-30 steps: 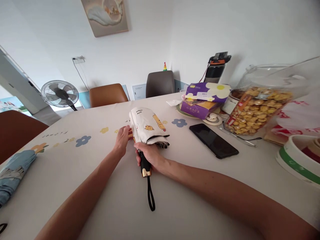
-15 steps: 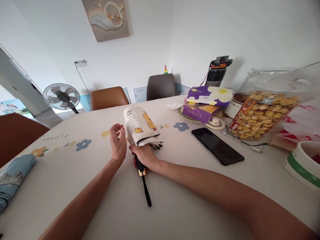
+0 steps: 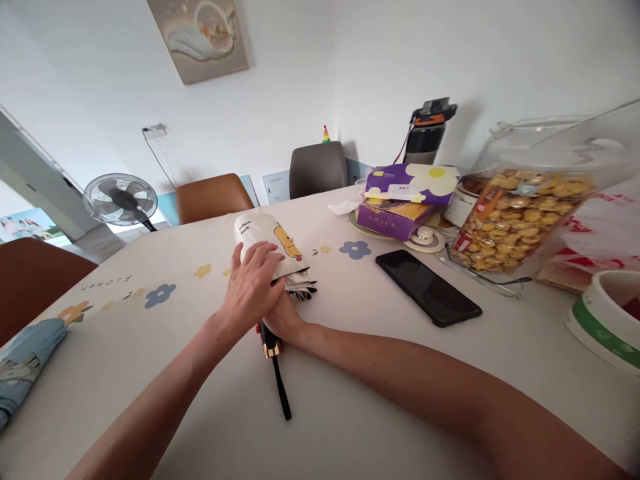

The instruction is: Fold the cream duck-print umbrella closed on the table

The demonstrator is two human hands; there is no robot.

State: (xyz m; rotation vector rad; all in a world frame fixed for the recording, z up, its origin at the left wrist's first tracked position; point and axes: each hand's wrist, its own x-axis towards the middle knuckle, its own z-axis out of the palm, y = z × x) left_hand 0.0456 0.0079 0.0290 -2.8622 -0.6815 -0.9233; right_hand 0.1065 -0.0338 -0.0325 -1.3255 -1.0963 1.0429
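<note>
Umbrella (image 3: 260, 230): folded, cream canopy with a yellow duck print. It lies on the worktop (image 3: 350, 400) near the middle, tip pointing away and handle toward the person.

Left grip (image 3: 253, 283): palm down on the near half of the canopy. The fingers are spread and draped over the fabric, pressing rather than clenched.

Right grip (image 3: 283, 315): mostly hidden under the left. What shows is wrapped around the top of the black handle (image 3: 270, 347), closed on it. The gold-ringed handle end pokes out below, and the wrist strap (image 3: 281, 393) trails loose toward the person.

A ruffle of loose canopy edge shows just right of the left fingers.

Step in hand, as I read it: gathering the canopy snug around the shaft. To do it well:
- The right grip should pin the handle so the shaft cannot roll.
- The left palm should smooth the pleats all one way, flat and overlapping, with that loose ruffle tucked under before any squeeze.
- Firm, even pressure. Bunched fabric would bulge.
- The strap should stay clear of the folds.

Nearby: black phone (image 3: 427, 287) to the right, apart from the umbrella. Beyond it are a purple box (image 3: 400, 200) and a clear jar of biscuits (image 3: 525, 213). A blue cloth bundle (image 3: 25, 360) lies at the far left edge.
</note>
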